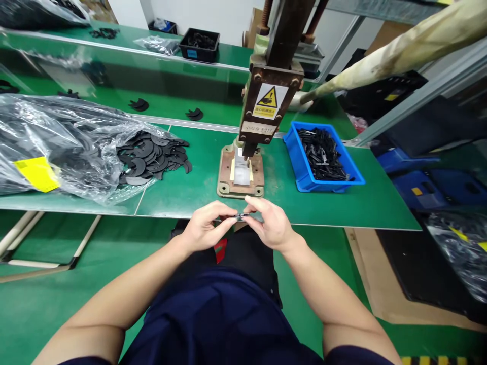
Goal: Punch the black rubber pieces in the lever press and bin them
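My left hand (207,225) and my right hand (271,223) meet just in front of the green table's near edge. Between their fingertips they pinch one small thin black part (238,216), held flat and edge-on. Directly beyond the hands stands a hand press (271,91) with a yellow warning label, its rusty base plate (240,175) bolted to the table. A heap of black crescent-shaped flat parts (152,157) spills from a clear plastic bag (57,147) on the left. A blue bin (322,156) of small black pieces sits to the right of the press.
The press's long padded lever (399,48) reaches up to the right. A second green bench behind carries a black tray (200,44) and a few loose crescents (139,105). Blue crates (437,182) and cardboard lie on the floor at right.
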Demonstrator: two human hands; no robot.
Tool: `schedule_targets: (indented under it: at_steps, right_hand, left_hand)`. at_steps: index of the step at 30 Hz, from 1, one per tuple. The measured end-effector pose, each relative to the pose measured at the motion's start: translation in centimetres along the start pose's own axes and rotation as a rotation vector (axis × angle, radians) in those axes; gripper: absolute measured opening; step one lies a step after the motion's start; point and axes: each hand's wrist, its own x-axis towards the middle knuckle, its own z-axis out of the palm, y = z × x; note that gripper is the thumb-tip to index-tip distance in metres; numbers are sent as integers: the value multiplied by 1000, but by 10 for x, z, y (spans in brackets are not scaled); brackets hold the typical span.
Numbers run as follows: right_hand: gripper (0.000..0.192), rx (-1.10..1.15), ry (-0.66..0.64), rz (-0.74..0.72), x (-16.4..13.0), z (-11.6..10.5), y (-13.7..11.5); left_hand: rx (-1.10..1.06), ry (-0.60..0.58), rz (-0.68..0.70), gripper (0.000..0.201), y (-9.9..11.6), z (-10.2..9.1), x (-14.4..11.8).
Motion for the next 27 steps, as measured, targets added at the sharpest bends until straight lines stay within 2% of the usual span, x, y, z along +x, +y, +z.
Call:
schedule_targets:
  at_steps: [2, 5, 9, 12, 14, 16, 18, 21, 24, 27]
  right_hand:
    - [77, -22, 1, -15, 1, -1, 0]
    - [75, -83, -15, -87, 5, -4, 1]
    - [72, -128, -59, -195, 14, -5, -1]
    - [70, -100, -95, -205, 19, -10, -2]
    - [70, -113, -75, -177, 22, -21, 1]
    - [69, -165, 13, -113, 28, -40, 6]
    - [65, -212, 163, -19, 37, -66, 12]
    - [52, -174, 464, 74, 63, -110, 16]
    - [47, -23, 697, 1, 99, -148, 2]
    - [56, 109, 738, -90, 134, -171, -26]
  left_hand:
    - [-25, -3, -38, 18, 2, 1, 0]
    - [-173, -37, -227, 16, 3, 5, 1]
    - [-535, -188, -538, 26, -3, 10, 4]
    - [-684, -296, -642, 29, -11, 10, 12]
    - [-679, -273, -635, 36, -16, 7, 21]
    - [-602, -172, -582, 45, -25, 1, 35]
    - [-495, -32, -515, 44, -37, -6, 55]
    - [-337, 156, -432, 44, -62, -12, 87]
    - [-210, 236, -377, 43, -89, -10, 113]
    - [-104, 187, -336, 35, -107, -3, 128]
